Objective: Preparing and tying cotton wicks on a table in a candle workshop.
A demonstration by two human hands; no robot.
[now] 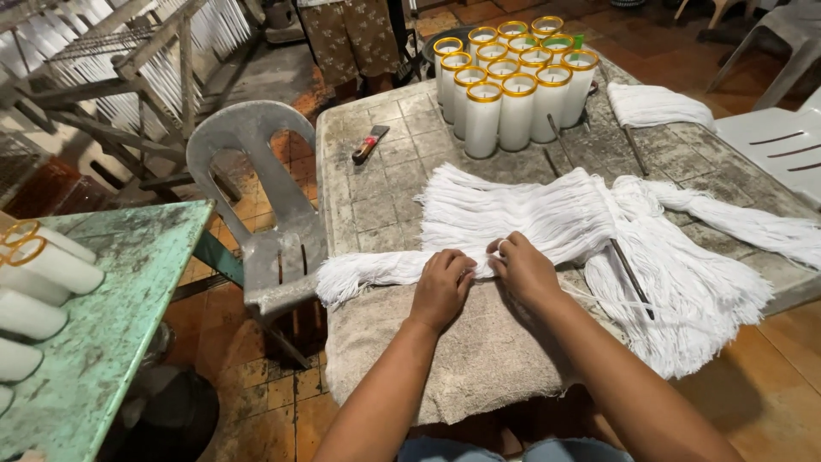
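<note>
Standing at the far end of the tiled table [368, 205], a cluster of white glass candles [513, 85] with gold rims; more lie on the green bench [111, 325] at left. Grey plastic chair [256, 197] between them, terracotta floor [256, 402], beige towel [479, 351] draped over the near edge. My left hand [440, 287] and right hand [522, 269], knuckles up, pinch the white wick bundle [513, 214] spread mid-table.
</note>
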